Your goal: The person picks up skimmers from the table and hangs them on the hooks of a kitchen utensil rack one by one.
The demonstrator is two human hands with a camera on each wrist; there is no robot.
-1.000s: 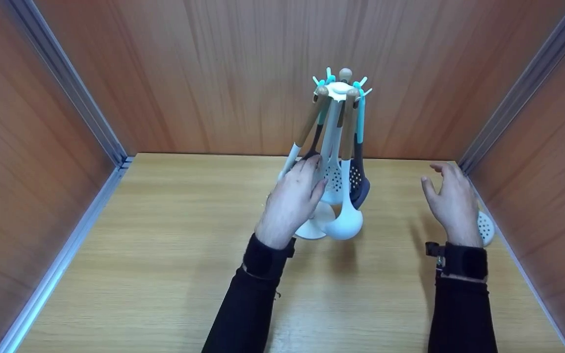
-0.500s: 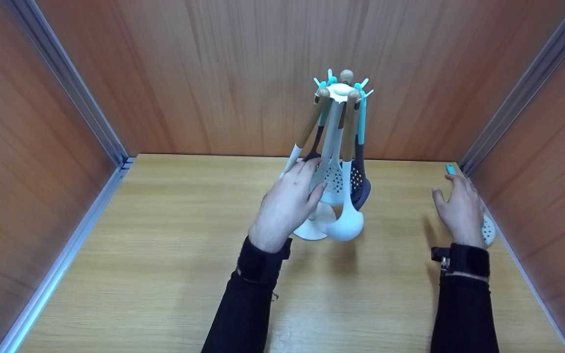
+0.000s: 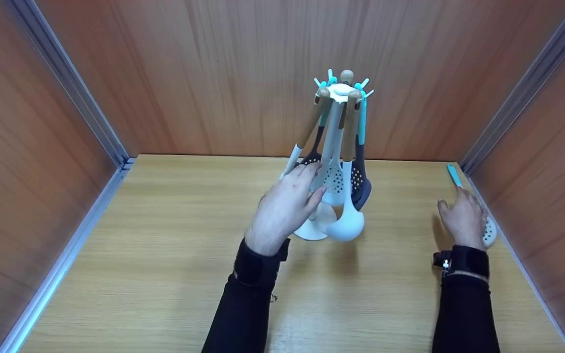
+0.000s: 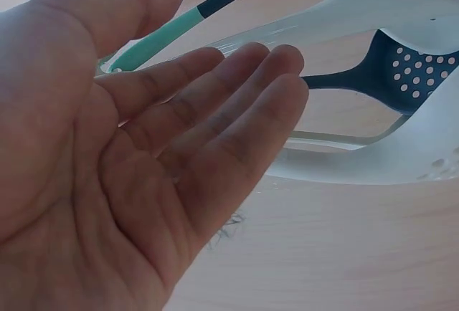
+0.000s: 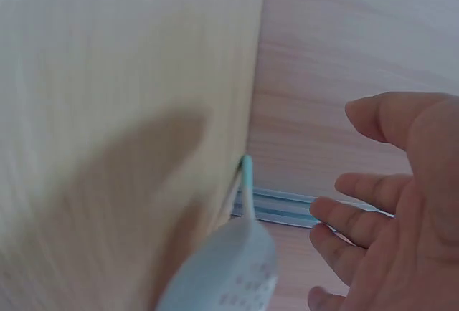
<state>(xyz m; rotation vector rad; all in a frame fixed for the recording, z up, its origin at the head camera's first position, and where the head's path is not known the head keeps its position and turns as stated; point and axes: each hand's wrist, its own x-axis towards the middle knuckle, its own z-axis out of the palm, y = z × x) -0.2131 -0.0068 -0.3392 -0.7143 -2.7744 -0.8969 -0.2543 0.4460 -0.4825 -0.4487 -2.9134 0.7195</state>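
Observation:
A white utensil stand bears several hanging kitchen utensils. Among them are a white ladle with a brown handle, a white slotted utensil and dark slotted ones with turquoise handles. My left hand is at the stand's left side; its fingers are nearly straight and enclose nothing, and whether they touch a utensil I cannot tell. By the right wall lies a white skimmer with holes and a turquoise handle. My right hand is over its middle, fingers loosely spread, not gripping it.
A wooden right wall with a metal edge strip runs close beside the skimmer. The back wall rises behind the stand, and another wall bounds the wooden tabletop on the left.
My right hand has moved right and toward me, down over the skimmer, uncovering its turquoise handle. My left hand has shifted only slightly down and left beside the stand.

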